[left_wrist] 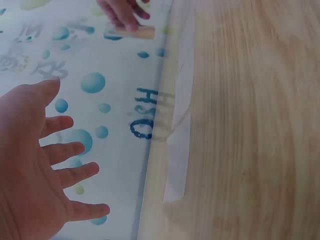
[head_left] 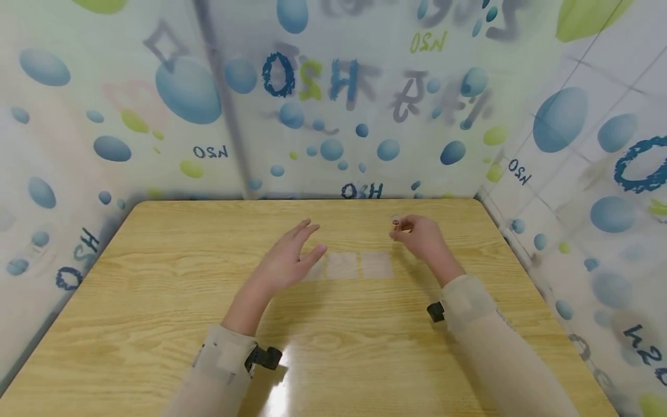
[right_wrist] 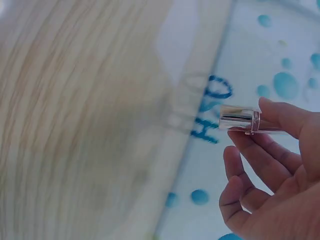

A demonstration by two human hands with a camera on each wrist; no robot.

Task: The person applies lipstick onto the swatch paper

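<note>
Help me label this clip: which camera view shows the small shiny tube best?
The right wrist view: the shiny tube looks largest and clearest there, though the right grip covers part of it. The head view shows it tiny; the left wrist view shows it blurred, near the top edge.

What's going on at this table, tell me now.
A person's right hand pinches a small shiny tube, raised off the table. The left hand is open and empty. Three pale squares lie in a row on the table, the leftmost partly hidden by the left hand in the head view.
</note>
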